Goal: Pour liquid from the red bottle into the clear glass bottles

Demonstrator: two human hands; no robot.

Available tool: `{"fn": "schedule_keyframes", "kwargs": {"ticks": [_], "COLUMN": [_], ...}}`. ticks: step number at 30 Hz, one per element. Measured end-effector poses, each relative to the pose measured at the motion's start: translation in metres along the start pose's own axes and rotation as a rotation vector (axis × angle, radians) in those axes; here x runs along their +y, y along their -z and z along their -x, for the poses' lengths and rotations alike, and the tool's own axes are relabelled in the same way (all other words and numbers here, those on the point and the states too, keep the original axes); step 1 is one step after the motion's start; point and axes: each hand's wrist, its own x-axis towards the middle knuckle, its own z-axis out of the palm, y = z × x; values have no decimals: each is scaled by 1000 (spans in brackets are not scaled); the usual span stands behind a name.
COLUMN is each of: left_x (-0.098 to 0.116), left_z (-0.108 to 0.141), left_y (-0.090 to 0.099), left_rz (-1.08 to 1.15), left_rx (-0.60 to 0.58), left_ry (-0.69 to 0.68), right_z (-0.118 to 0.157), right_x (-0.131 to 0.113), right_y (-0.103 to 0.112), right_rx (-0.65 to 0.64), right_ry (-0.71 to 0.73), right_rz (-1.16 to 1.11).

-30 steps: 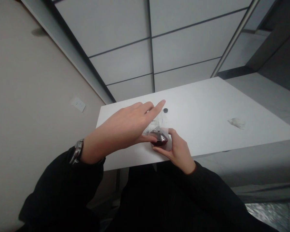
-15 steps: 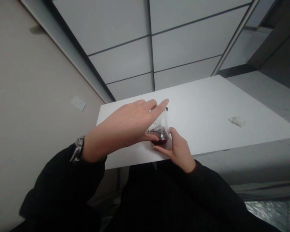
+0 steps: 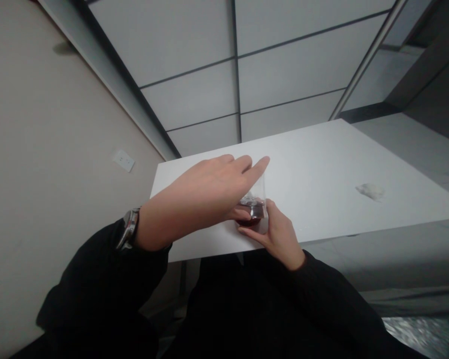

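A small clear container with dark red contents is near the front edge of the white table. My left hand, with a watch at its wrist, reaches over it. The thumb lies against the container's near left side, and the fingers hide much of its top. My right hand grips the container low on the right, its thumb along the near side. Clear plastic shows between the two hands.
A crumpled pale piece lies on the right part of the table. Behind the table are panelled doors. The left wall has a socket. A grey surface runs along the right front.
My left hand has shifted slightly right over the container, and its index fingertip now reaches a little farther right. My right hand has hardly moved. The view has shifted slightly.
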Motion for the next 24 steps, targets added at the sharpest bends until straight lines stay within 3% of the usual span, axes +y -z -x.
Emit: {"fn": "schedule_keyframes", "kwargs": {"ticks": [24], "left_x": [2], "left_z": [-7], "left_y": [10], "left_rz": [-28], "left_rx": [-16], "left_ry": [-35], "right_z": [0], "right_x": [0], "right_y": [-1], "right_rx": [-8], "right_ry": [-10], "right_rz": [4]}}
